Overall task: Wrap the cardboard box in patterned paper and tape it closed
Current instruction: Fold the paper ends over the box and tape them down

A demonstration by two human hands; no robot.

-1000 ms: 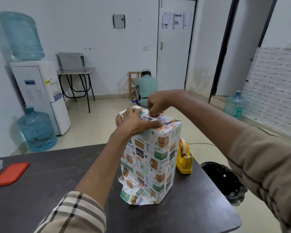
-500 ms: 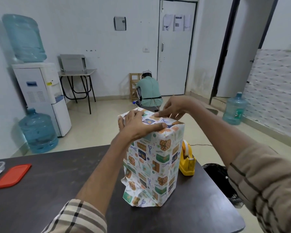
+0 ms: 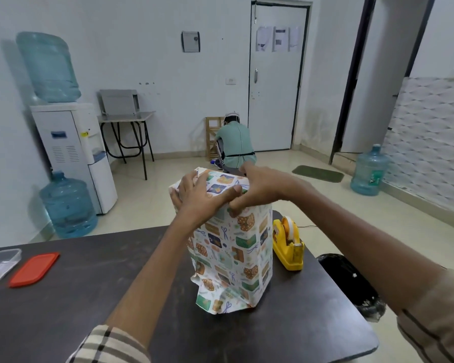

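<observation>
Patterned paper is covering the cardboard box, which is standing upright on the dark surface just beside the yellow tape dispenser. The left hand is still lying spread flat across the top. The right hand, pinching at the top centre a second ago, is now curling over the near top edge and pressing the fold down. The top is probably getting sealed, while the bottom paper is flaring loose.

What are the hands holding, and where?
The tall patterned-paper-wrapped box, at its top: left hand presses flat, right hand pinches the front edge.
</observation>
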